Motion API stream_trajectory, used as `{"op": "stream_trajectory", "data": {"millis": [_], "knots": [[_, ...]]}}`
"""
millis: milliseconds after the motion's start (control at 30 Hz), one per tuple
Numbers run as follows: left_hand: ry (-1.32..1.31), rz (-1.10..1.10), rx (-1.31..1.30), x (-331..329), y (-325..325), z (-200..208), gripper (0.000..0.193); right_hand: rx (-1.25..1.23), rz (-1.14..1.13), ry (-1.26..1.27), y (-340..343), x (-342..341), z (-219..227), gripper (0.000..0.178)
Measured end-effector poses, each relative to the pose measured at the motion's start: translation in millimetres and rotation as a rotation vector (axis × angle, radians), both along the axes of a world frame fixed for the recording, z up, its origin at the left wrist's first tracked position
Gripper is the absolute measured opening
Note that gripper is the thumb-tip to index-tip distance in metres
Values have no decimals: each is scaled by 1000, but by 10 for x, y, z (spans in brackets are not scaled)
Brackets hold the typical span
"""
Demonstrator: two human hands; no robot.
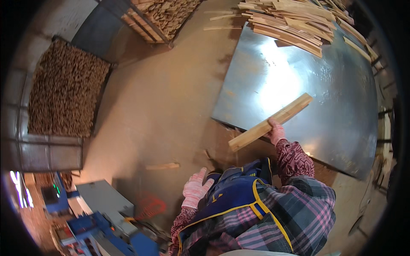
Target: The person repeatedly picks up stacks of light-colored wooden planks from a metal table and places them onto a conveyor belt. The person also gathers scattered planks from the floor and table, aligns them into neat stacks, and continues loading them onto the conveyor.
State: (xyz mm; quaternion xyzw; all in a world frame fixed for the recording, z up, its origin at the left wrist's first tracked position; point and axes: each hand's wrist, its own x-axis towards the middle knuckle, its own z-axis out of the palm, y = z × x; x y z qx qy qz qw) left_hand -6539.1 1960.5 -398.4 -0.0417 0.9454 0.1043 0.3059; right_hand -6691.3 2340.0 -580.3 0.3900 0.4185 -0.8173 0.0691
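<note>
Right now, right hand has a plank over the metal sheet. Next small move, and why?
Probably carry the plank forward and lay it on the stack of planks at the far end of the metal sheet. The right hand grips it mid-length, lifted, and the left hand hangs free.

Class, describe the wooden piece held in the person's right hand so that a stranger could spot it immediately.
Start at the big shiny metal sheet on the floor. At its near edge, the right hand in a pink glove grips a long pale wooden slat, slanting over the sheet's edge. Unlike the slats piled at the far end, it is lifted and alone.
</note>
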Motion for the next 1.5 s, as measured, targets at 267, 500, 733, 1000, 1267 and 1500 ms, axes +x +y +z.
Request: {"op": "stream_trajectory", "data": {"millis": [267,500,733,1000,1267,1500], "knots": [[18,-65,-146,-1604,-1904,464,76,260,-268,-288,-1048,-491,-304,52],[70,-277,18,-3324,-2028,63,75,627,-75,-184,-1150,-776,-254,53],[-66,-620,-13,-5228,-1850,192,70,391,-534,-235,-1214,-1670,-185,50],[-35,-1047,69,-7557,-483,-196,63,555,-949,-677,-1614,-2370,234,63],[-384,-1009,720,-8421,2426,-1172,65,596,-861,-1043,-1508,-2671,101,64],[-1438,103,766,-8393,3743,-1382,39,545,-725,-1328,-1176,-3397,394,64]]}}
